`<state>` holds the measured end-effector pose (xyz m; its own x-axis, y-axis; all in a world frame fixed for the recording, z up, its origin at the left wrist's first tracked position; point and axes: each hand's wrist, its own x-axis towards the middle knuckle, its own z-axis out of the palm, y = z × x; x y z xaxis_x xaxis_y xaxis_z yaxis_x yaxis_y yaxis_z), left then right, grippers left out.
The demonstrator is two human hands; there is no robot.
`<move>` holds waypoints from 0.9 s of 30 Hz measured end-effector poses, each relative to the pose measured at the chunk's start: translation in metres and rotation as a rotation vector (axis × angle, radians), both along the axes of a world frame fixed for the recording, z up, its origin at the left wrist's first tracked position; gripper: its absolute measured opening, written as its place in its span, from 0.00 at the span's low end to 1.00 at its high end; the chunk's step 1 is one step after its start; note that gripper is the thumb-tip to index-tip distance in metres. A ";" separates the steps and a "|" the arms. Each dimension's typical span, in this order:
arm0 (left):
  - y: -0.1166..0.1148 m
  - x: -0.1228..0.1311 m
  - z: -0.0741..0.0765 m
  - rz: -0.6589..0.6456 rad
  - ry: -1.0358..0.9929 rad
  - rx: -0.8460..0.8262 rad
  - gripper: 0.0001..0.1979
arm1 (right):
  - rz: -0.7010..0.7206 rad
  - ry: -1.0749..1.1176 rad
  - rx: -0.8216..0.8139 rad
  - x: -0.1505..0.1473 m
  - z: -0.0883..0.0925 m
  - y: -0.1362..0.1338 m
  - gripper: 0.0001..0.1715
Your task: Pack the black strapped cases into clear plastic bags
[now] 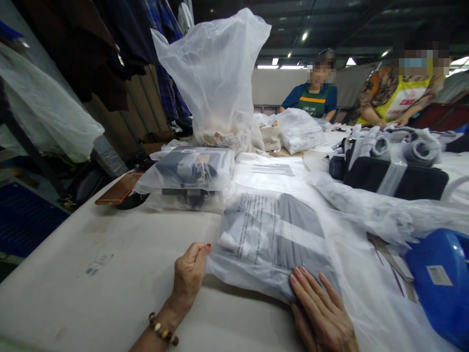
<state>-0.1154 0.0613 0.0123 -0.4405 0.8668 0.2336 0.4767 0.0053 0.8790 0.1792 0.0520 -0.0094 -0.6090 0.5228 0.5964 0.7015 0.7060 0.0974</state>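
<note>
A clear plastic bag with a folded grey garment (271, 239) inside lies on the white table (110, 274) in front of me. My left hand (188, 274) is closed, pinching the bag's near left corner between thumb and fingers. My right hand (320, 313) lies flat with fingers stretched out, pressing on the bag's near right edge. Printed text shows on the bag's upper face.
A stack of packed bags (190, 176) sits behind, beside a brown phone (119, 188). A tall puffed plastic bag (216, 73) stands further back. A blue object (443, 283) and black bundle (395, 178) lie at right. Two people work at the far side.
</note>
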 end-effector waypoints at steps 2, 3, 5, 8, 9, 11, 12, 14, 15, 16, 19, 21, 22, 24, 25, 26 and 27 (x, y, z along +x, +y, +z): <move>0.001 -0.003 0.000 0.021 0.014 0.006 0.16 | 0.004 0.019 0.008 -0.001 0.001 0.000 0.31; 0.000 -0.007 0.000 0.030 0.017 0.010 0.16 | 0.004 0.031 0.015 -0.002 0.002 0.000 0.30; -0.004 -0.016 -0.002 0.036 0.016 0.023 0.16 | -0.001 0.049 0.021 -0.002 0.003 0.000 0.30; -0.015 -0.028 -0.008 -0.031 0.014 0.052 0.19 | -0.010 0.070 0.020 -0.003 0.003 0.000 0.29; -0.018 -0.031 -0.010 -0.081 0.022 0.058 0.19 | -0.011 0.075 0.021 -0.004 0.003 0.000 0.29; -0.022 -0.033 -0.012 -0.186 0.040 0.042 0.17 | -0.012 0.083 0.021 -0.004 0.002 -0.001 0.28; -0.022 -0.033 -0.012 -0.225 0.040 0.019 0.17 | -0.012 0.082 0.019 -0.004 0.002 -0.001 0.28; -0.020 -0.032 -0.010 -0.275 0.030 -0.029 0.19 | -0.009 0.080 0.018 -0.004 0.002 -0.001 0.27; -0.018 -0.031 -0.007 -0.290 0.039 -0.044 0.21 | -0.006 0.081 0.017 -0.004 0.001 -0.001 0.26; -0.015 -0.031 -0.004 -0.308 0.063 -0.052 0.22 | -0.002 0.081 0.015 -0.004 0.001 -0.001 0.26; -0.010 -0.031 0.006 -0.365 0.192 -0.029 0.15 | 0.003 0.098 0.013 -0.004 0.001 -0.001 0.25; -0.007 -0.031 0.012 -0.390 0.253 0.002 0.13 | 0.003 0.113 0.014 -0.005 0.002 -0.001 0.26; -0.006 -0.032 0.014 -0.400 0.281 0.024 0.12 | 0.003 0.116 0.016 -0.005 0.002 -0.001 0.26; -0.004 -0.036 0.019 -0.413 0.343 0.077 0.10 | 0.004 0.113 0.021 -0.005 0.003 -0.001 0.25; -0.003 -0.039 0.022 -0.415 0.374 0.104 0.08 | 0.006 0.108 0.024 -0.005 0.003 -0.001 0.25; -0.002 -0.043 0.025 -0.411 0.404 0.132 0.08 | 0.008 0.102 0.025 -0.004 0.003 -0.001 0.25; -0.001 -0.048 0.029 -0.400 0.431 0.159 0.08 | 0.009 0.098 0.025 -0.004 0.003 -0.001 0.25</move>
